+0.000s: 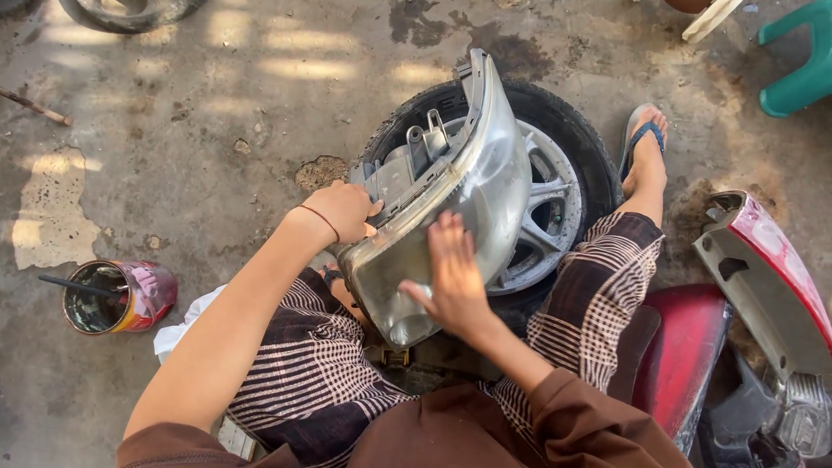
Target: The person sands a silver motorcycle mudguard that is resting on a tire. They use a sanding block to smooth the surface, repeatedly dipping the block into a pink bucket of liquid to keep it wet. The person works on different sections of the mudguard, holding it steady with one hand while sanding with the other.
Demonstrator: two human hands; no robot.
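A large car headlight unit [485, 173] with a cloudy clear lens and grey plastic housing rests tilted between my knees, leaning on a wheel. My left hand [342, 211] grips the grey back edge of the housing. My right hand [451, 277] lies flat on the lens, fingers spread and pressed against its lower part. Whether anything is under that palm is hidden.
A black tyre with a silver alloy rim [555, 204] lies on the stained concrete floor behind the headlight. A red tin with a stick in it [117, 296] stands at left beside a white cloth [178, 329]. Red motorcycle parts [763, 286] sit at right, a green stool [802, 61] far right.
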